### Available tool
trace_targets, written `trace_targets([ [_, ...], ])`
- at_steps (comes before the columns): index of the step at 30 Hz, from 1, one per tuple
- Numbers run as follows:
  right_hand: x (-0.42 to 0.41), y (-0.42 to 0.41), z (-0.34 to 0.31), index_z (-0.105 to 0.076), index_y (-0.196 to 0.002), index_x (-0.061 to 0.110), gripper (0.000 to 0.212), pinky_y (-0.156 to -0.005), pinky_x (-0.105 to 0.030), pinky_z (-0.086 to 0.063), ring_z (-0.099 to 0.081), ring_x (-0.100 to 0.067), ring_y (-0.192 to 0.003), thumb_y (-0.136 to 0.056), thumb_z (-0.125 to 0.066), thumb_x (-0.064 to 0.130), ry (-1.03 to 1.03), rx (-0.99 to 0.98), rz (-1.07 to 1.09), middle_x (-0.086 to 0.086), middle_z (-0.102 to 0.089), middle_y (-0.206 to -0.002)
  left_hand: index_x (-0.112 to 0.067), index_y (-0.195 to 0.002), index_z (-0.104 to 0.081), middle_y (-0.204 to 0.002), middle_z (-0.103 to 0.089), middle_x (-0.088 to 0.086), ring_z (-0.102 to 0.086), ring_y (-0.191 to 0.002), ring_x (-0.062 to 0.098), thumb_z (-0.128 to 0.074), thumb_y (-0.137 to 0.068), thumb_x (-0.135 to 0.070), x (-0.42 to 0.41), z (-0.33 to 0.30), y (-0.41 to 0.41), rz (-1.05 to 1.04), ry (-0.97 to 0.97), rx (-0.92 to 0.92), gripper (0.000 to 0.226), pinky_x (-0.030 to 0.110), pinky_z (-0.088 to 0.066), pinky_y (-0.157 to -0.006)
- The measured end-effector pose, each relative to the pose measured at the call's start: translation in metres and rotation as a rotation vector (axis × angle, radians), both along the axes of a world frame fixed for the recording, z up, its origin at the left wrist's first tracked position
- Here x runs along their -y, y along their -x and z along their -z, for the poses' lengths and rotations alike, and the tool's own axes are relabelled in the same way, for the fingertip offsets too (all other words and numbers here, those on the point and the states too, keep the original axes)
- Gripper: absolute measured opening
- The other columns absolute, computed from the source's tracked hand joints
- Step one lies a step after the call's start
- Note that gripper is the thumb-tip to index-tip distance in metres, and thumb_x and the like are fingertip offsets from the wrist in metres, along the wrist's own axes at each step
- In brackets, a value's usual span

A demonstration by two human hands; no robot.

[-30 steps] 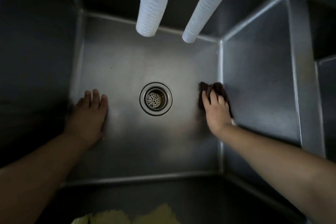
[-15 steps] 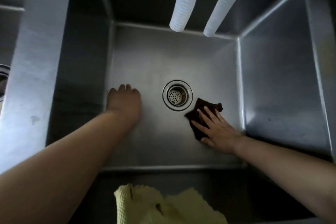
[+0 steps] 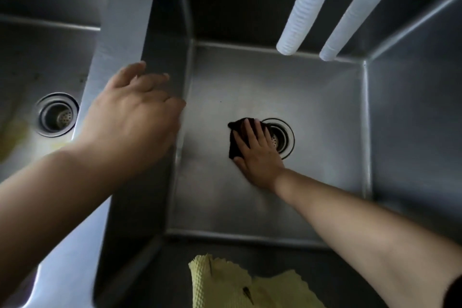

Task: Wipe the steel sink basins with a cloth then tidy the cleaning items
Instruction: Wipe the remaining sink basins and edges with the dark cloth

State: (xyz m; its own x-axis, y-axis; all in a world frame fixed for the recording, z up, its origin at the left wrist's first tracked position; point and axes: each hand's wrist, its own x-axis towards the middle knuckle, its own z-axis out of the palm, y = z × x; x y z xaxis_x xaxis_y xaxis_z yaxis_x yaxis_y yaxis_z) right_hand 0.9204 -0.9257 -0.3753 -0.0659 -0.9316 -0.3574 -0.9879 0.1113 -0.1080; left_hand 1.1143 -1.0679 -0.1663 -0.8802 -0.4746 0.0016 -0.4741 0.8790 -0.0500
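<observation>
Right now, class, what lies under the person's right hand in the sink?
Under the right hand lies a dark cloth, pressed flat on the basin floor. The hand covers most of the cloth and the left part of the drain.

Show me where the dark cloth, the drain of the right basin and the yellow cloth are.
dark cloth (image 3: 234, 144): head view, its left part beside the fingers.
drain (image 3: 288, 138): head view, right side of its steel ring.
yellow cloth (image 3: 225, 285): head view, its textured middle.

- A dark cloth (image 3: 235, 140), crumpled, is pressed flat on the floor of the steel basin (image 3: 312, 107), touching the left rim of the drain (image 3: 281, 137).
- A second basin (image 3: 30, 62) lies left of that drain.
</observation>
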Motion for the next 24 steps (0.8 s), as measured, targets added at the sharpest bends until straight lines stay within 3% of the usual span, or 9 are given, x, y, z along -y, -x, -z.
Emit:
trace_targets([
  [3,0.029,0.002,0.003,-0.005,-0.151,0.019,0.066,-0.11,-0.046,0.017,0.016,-0.037,-0.142,-0.097,-0.029,0.048,0.022,-0.036,0.06,-0.018,0.008,-0.157,-0.009,-0.081,-0.072,-0.083,-0.072,0.012,-0.061,-0.111,0.032,-0.05,-0.078,-0.021,0.003,0.004,-0.005,-0.055,-0.029,-0.011,0.025,0.048,-0.028,-0.111],
  [8,0.09,0.016,0.005,-0.002,-0.151,0.026,0.063,-0.111,-0.053,0.013,0.014,-0.038,-0.142,-0.097,-0.024,0.05,0.043,-0.046,0.151,-0.012,0.008,-0.158,-0.012,-0.085,-0.074,-0.08,-0.072,0.006,-0.066,-0.096,0.028,-0.054,-0.077,-0.018,0.006,0.012,-0.009,-0.06,-0.063,-0.11,0.023,0.045,-0.025,-0.113],
  [12,0.107,0.007,0.008,-0.003,-0.151,0.024,0.062,-0.111,-0.055,0.009,0.013,-0.035,-0.143,-0.098,-0.024,0.048,0.053,-0.016,0.161,-0.01,0.008,-0.159,-0.013,-0.081,-0.073,-0.075,-0.071,0.003,-0.065,-0.091,0.028,-0.055,-0.073,-0.016,0.007,0.015,-0.01,-0.053,-0.061,-0.089,0.02,0.043,-0.02,-0.114],
  [17,0.095,-0.015,0.009,-0.009,-0.151,0.018,0.063,-0.112,-0.054,0.002,0.007,-0.036,-0.144,-0.097,-0.031,0.042,0.091,0.017,0.007,-0.012,0.003,-0.159,-0.013,-0.08,-0.073,-0.076,-0.071,0.002,-0.065,-0.092,0.026,-0.054,-0.074,-0.015,0.007,0.014,-0.01,-0.055,-0.058,-0.063,0.02,0.04,-0.015,-0.116],
  [24,0.058,-0.06,0.012,-0.02,-0.15,0.019,0.06,-0.113,-0.052,0.005,0.003,-0.037,-0.144,-0.096,-0.038,0.039,0.096,0.137,-0.263,-0.011,-0.002,-0.159,-0.013,-0.083,-0.073,-0.083,-0.072,0.005,-0.064,-0.097,0.026,-0.051,-0.078,-0.018,0.005,0.01,-0.01,-0.055,-0.057,-0.059,0.023,0.04,-0.012,-0.116],
])
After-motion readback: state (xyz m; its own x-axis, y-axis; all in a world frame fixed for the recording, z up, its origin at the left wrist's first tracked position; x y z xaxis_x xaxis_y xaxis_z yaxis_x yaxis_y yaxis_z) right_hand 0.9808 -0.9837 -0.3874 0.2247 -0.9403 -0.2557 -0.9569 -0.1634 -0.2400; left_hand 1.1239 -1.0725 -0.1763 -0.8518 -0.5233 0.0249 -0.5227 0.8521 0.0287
